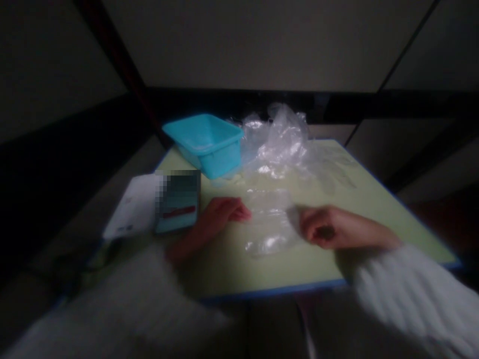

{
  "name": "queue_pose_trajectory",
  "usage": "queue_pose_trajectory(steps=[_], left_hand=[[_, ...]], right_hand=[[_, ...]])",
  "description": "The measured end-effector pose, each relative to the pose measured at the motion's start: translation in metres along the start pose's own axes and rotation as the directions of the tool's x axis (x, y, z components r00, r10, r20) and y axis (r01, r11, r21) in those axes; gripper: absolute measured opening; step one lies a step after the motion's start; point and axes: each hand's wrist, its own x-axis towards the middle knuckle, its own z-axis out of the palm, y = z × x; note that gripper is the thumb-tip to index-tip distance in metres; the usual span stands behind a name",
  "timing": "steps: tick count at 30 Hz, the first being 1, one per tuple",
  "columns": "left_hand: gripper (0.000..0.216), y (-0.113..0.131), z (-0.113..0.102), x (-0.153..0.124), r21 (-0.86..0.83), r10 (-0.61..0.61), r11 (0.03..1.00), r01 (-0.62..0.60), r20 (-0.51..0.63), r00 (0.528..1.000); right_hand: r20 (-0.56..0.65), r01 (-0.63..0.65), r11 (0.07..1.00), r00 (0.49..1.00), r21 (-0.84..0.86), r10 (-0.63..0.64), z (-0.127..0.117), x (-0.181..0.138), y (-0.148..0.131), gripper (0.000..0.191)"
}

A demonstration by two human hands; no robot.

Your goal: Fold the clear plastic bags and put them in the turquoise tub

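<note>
A small clear plastic bag (pixel 270 222) lies flat on the pale green table (pixel 239 269) between my hands. My left hand (pixel 220 214) rests at the bag's left edge with its fingers curled together and pressed against the plastic. At the bag's right edge my right hand (pixel 329 229) is curled in a pinch on the plastic. Both sleeves are white and fuzzy. The picture is dark and blurred, so the fingers show only roughly.
A turquoise plastic tub (pixel 207 142) stands at the back left of the table. Crumpled clear plastic bags (pixel 280 142) are heaped beside it at the back. A phone (pixel 178 200) and a white paper (pixel 130 207) lie at the left edge.
</note>
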Motion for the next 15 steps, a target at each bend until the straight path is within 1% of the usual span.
queue_pose_trajectory(steps=[4,8,11,15], left_hand=[[0.039,-0.001,-0.0004,0.0008,-0.012,0.014,1.0,-0.014,0.003,1.0],[0.037,-0.0031,-0.0014,0.002,-0.013,0.02,1.0,-0.02,0.016,1.0],[0.036,-0.0058,-0.0022,0.0029,-0.016,0.03,0.999,-0.03,0.024,0.999],[0.036,-0.0091,-0.0028,0.0036,-0.018,0.055,0.998,-0.054,0.037,0.998]], right_hand=[[-0.043,-0.032,0.999,0.999,0.006,0.032,-0.0014,-0.0019,-0.0022,0.008],[-0.055,-0.048,0.999,0.997,0.015,0.049,-0.002,-0.0049,-0.0001,0.01],[-0.072,-0.048,0.999,0.996,0.0,0.047,-0.0015,-0.0064,0.0025,0.011],[-0.108,-0.052,0.998,0.993,-0.038,0.048,0.0006,-0.0063,0.0074,0.008]])
